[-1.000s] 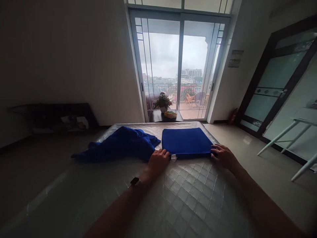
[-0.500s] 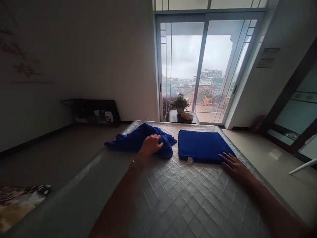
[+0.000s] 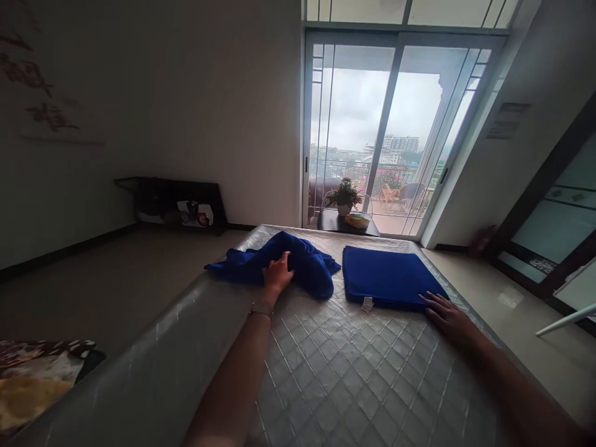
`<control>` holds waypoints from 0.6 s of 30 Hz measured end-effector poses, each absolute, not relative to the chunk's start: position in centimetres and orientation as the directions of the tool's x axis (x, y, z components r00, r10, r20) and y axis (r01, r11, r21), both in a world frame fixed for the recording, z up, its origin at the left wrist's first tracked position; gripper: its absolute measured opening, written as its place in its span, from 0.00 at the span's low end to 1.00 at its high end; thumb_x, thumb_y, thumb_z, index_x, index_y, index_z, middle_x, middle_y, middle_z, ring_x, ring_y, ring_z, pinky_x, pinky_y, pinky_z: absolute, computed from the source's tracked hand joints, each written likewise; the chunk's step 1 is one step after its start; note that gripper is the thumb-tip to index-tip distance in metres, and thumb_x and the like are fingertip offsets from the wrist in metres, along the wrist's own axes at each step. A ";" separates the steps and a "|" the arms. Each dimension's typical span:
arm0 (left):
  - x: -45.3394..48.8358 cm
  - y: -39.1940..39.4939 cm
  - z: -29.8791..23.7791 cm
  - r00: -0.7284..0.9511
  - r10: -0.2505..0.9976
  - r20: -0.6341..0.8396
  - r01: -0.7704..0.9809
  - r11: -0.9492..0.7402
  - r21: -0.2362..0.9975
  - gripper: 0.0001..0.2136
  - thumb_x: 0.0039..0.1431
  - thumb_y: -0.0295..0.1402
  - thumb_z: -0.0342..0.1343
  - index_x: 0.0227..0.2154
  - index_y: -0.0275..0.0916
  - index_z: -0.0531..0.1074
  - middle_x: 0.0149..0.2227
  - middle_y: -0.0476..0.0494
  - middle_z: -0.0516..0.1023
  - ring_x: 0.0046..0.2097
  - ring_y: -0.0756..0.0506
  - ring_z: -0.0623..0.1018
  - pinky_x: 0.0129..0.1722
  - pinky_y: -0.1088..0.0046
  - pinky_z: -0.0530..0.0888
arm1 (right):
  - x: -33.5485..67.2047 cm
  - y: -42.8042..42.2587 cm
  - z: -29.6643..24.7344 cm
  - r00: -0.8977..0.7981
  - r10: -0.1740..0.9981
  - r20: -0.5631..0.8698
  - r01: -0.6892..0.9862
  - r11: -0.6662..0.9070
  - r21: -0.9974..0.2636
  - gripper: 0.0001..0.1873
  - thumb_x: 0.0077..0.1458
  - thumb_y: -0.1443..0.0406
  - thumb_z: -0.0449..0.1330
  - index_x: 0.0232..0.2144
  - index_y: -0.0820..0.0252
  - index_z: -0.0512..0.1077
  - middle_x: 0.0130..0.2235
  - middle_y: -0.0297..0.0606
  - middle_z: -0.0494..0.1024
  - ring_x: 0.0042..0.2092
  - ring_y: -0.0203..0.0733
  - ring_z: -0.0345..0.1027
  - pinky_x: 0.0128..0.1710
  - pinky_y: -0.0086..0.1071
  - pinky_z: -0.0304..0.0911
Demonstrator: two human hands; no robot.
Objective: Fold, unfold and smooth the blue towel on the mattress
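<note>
A crumpled blue cloth [image 3: 307, 267] lies in a loose heap at the far end of a plastic-covered mattress [image 3: 354, 366]. My left hand [image 3: 278, 274] is on the near side of this heap, its fingers curled into the fabric and partly hidden by it. To the right lies a second blue cloth [image 3: 391, 276], folded into a neat flat rectangle with a small white tag at its near edge. My right hand [image 3: 444, 310] rests on that rectangle's near right corner, fingers stretched out and lying flat.
Beyond the mattress, a small dark table [image 3: 333, 222] holds a potted plant [image 3: 344, 197] and a yellow-green packet [image 3: 357, 220] before the sliding glass door. A black piece of furniture [image 3: 177, 202] stands by the left wall. Patterned fabric [image 3: 37, 385] lies at lower left.
My left hand has shifted slightly left on the crumpled cloth, its fingers now curled into it. My right hand stays at the folded cloth's corner. The view has moved slightly.
</note>
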State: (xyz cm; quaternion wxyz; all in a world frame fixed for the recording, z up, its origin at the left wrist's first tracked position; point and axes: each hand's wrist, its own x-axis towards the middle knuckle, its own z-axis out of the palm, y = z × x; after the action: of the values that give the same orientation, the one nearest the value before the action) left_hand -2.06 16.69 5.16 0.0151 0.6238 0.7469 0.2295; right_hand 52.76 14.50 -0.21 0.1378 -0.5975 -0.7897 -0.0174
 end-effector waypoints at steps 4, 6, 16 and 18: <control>-3.0 17.0 5.3 -0.216 0.936 0.279 0.890 0.071 0.451 0.17 0.62 0.38 0.57 0.54 0.50 0.74 0.49 0.42 0.82 0.56 0.35 0.76 0.53 0.52 0.71 | 47.3 14.6 4.8 -0.178 0.973 0.145 0.984 0.171 0.057 0.18 0.62 0.54 0.53 0.42 0.47 0.82 0.56 0.40 0.79 0.58 0.56 0.71 0.58 0.51 0.66; -3.4 17.2 5.7 -0.207 0.933 0.294 0.878 0.044 0.477 0.13 0.63 0.39 0.56 0.48 0.50 0.77 0.48 0.44 0.83 0.54 0.38 0.78 0.52 0.57 0.73 | 41.4 13.8 6.9 -0.267 0.919 0.291 0.961 0.232 0.149 0.13 0.60 0.61 0.57 0.41 0.49 0.81 0.55 0.42 0.79 0.56 0.56 0.71 0.57 0.48 0.65; -4.5 16.8 8.7 -0.161 0.883 0.441 0.857 -0.096 0.506 0.15 0.68 0.41 0.53 0.47 0.44 0.81 0.51 0.42 0.82 0.52 0.40 0.80 0.52 0.67 0.74 | 18.1 13.0 6.0 -0.373 0.925 0.070 0.902 0.380 -0.206 0.18 0.62 0.49 0.59 0.47 0.49 0.75 0.51 0.40 0.78 0.52 0.52 0.74 0.44 0.36 0.66; -4.1 16.5 9.4 -0.182 0.838 0.514 0.856 -0.121 0.502 0.16 0.68 0.41 0.52 0.48 0.42 0.81 0.49 0.40 0.83 0.51 0.40 0.80 0.51 0.67 0.74 | 17.8 13.3 5.8 -0.309 0.948 0.075 0.923 0.318 -0.216 0.20 0.62 0.48 0.59 0.49 0.51 0.73 0.51 0.43 0.78 0.52 0.52 0.74 0.44 0.36 0.65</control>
State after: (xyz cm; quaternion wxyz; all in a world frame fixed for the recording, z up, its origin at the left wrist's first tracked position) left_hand -4.11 16.49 9.44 -0.0119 0.6392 0.6627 0.3900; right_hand 17.79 13.26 5.77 0.0942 -0.5803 -0.8062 0.0662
